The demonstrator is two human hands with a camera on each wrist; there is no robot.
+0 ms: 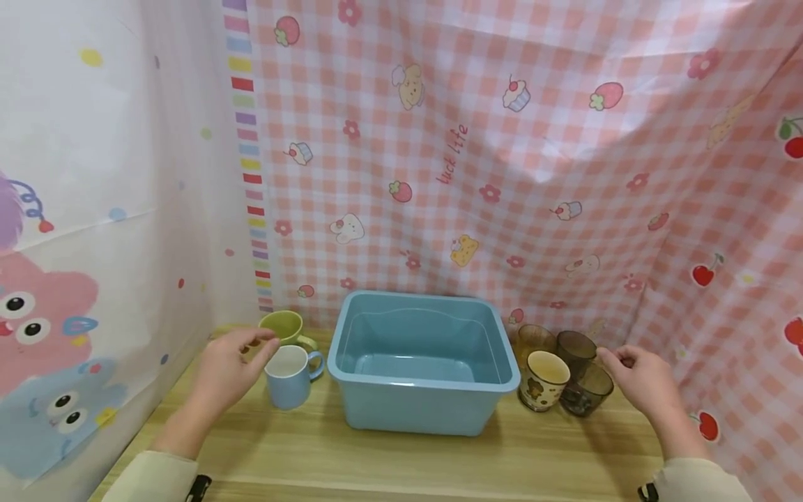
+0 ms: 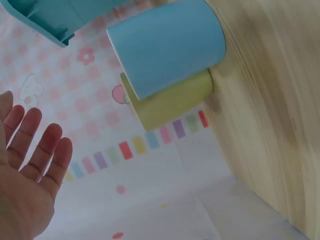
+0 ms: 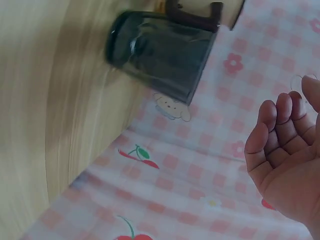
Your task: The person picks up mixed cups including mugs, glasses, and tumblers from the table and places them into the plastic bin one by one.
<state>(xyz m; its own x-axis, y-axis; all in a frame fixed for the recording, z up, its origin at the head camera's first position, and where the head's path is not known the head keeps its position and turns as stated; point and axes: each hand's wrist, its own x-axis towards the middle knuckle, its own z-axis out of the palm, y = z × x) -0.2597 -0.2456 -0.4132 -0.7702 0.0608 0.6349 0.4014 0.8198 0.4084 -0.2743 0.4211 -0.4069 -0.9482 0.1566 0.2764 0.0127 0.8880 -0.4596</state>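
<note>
My left hand (image 1: pixel 232 366) hovers left of a light blue mug (image 1: pixel 288 387), its fingers loosely bent around nothing. Behind that mug is a yellow-green mug (image 1: pixel 282 324), partly hidden; both appear in the left wrist view, the blue mug (image 2: pixel 170 45) in front. On the other side, my right hand (image 1: pixel 646 380) is in the air beside a dark clear cup (image 1: pixel 590 390), holding nothing. The right wrist view shows its fingers (image 3: pixel 257 137) slightly curled, apart from the dark cup (image 3: pixel 160 55). Clustered nearby are a cream bear-print cup (image 1: pixel 542 383), a brown cup (image 1: pixel 574 348) and an amber one (image 1: pixel 533 338).
Between the two groups of cups sits a blue plastic basin (image 1: pixel 414 408), with no cup visible inside. The wooden table (image 1: pixel 401 470) extends in front of it. Patterned cloth (image 1: pixel 439 209) hangs behind and at both sides.
</note>
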